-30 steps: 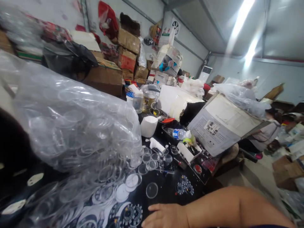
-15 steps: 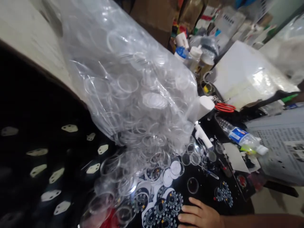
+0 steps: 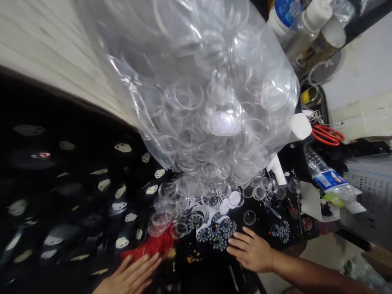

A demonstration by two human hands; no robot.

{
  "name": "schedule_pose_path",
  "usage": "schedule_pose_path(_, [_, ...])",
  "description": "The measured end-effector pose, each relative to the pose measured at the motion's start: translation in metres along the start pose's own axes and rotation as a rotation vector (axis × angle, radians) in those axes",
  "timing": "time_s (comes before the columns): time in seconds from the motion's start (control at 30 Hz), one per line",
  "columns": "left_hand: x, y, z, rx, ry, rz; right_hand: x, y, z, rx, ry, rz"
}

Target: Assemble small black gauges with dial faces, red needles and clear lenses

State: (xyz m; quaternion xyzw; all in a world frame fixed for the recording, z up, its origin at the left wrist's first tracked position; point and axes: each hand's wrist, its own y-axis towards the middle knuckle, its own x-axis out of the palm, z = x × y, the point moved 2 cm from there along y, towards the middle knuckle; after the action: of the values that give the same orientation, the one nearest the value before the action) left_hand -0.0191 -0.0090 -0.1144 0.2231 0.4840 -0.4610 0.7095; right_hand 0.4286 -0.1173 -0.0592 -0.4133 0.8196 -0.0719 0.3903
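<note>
My left hand (image 3: 130, 275) lies at the bottom edge, fingers stretched out, beside a heap of red pieces (image 3: 157, 244) too small to make out. With its fingers spread, my right hand (image 3: 252, 250) rests at the edge of a pile of black printed dial discs (image 3: 219, 232); I cannot tell whether it touches them. White round discs (image 3: 229, 201) lie behind that pile. Clear plastic rings or round covers (image 3: 171, 194) spill out of a large transparent bag (image 3: 196, 90) full of more of them. One clear ring (image 3: 250, 217) sits apart, just beyond my right hand.
Farther right are a water bottle (image 3: 332, 179), a coiled red cable (image 3: 327, 134), a white tube-shaped piece (image 3: 277, 170) and a smaller group of dial discs (image 3: 280, 231). On the left, pale flat pieces (image 3: 122, 243) are scattered over the black surface. Bottles (image 3: 315, 18) stand at the back right.
The view has tipped downward and shifted, so the bag and table things sit differently in it. My left hand has come into view at the bottom; my right hand stays by the dial discs.
</note>
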Motion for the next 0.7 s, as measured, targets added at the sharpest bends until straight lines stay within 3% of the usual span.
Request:
schedule_pose_path(0.13, [-0.032, 0.026, 0.015, -0.020, 0.065, -0.018, -0.017, 0.005, -0.013, 0.095, 0.057, 0.007])
schedule_pose_path(0.27, [-0.092, 0.042, 0.044, -0.020, 0.138, -0.003, -0.059, 0.011, -0.052, 0.247, 0.218, 0.170])
schedule_pose_path(0.33, [-0.125, 0.053, 0.058, -0.084, -0.003, 0.069, -0.086, 0.013, -0.069, 0.333, 0.298, 0.319])
schedule_pose_path(0.4, [-0.151, 0.071, 0.068, -0.240, -0.281, 0.151, -0.115, 0.013, -0.076, 0.430, 0.321, 0.469])
schedule_pose_path(0.47, [-0.170, 0.099, 0.070, -0.404, -0.501, 0.230, -0.146, 0.013, -0.068, 0.541, 0.324, 0.616])
schedule_pose_path(0.57, [-0.189, 0.159, 0.056, -0.545, -0.575, 0.322, -0.194, 0.017, -0.032, 0.747, 0.353, 0.810])
schedule_pose_path(0.7, [-0.201, 0.245, 0.017, -0.756, -0.684, 0.393, -0.240, 0.040, 0.024, 0.897, 0.450, 0.872])
